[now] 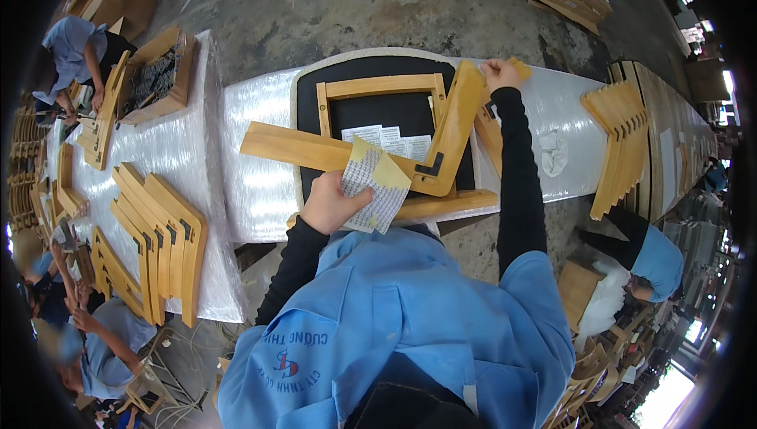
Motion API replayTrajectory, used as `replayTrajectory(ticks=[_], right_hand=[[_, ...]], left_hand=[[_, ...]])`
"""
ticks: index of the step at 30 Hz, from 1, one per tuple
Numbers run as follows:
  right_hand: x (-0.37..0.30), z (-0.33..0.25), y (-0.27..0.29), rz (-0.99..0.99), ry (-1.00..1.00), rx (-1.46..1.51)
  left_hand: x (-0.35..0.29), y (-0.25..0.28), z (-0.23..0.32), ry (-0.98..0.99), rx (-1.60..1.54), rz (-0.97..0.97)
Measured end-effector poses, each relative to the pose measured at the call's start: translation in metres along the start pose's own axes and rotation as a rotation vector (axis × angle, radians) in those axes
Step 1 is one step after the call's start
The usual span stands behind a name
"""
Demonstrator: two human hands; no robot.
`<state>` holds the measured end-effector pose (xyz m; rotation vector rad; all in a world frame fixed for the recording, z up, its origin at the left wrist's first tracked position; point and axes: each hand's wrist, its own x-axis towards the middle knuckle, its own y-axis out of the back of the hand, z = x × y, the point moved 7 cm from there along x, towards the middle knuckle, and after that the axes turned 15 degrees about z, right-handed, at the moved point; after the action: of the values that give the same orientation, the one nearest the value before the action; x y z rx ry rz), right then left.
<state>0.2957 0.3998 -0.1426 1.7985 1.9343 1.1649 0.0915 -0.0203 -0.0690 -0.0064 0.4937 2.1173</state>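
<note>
My left hand (333,203) is closed on a sheet of sandpaper (377,180), yellowish with a printed back, its thumb on top. The sheet overlaps an L-shaped wooden leg frame (296,147) with a black bracket (430,166) at its corner. Farther right, my right hand (501,76) has its fingers bent together beside the top end of that frame. A yellowish piece shows behind it; what the fingers hold is hard to make out. Underneath is a black padded panel (310,98) with a pale rim, a wooden frame (384,86) and printed paper sheets (406,147).
Plastic-wrapped tables (256,121) run left and right. Angled wooden leg frames (177,232) stand at left, more (619,137) at right. A crumpled white wrapper (553,153) lies nearby. A co-worker (75,54) works beside a cardboard box (162,74); others sit lower left and bend at right.
</note>
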Motion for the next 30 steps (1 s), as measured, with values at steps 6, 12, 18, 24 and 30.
replayTrajectory(ticks=[6, 12, 18, 24, 30], right_hand=[[0.021, 0.014, -0.033, -0.288, -0.12, -0.098], [0.022, 0.007, -0.036, -0.314, 0.002, -0.195], [0.038, 0.004, -0.016, -0.105, -0.022, -0.28], [-0.079, -0.139, -0.018, -0.057, 0.257, 0.014], [-0.294, -0.2, -0.087, -0.468, 0.687, -0.355]], left_hand=[[0.0, 0.014, -0.011, 0.063, -0.013, 0.056], [0.004, 0.021, -0.011, 0.103, -0.073, 0.062], [0.008, 0.021, -0.005, 0.042, -0.082, 0.095], [0.001, 0.083, -0.021, 0.136, -0.136, 0.563], [-0.028, 0.182, 0.004, -0.164, -0.45, 1.108]])
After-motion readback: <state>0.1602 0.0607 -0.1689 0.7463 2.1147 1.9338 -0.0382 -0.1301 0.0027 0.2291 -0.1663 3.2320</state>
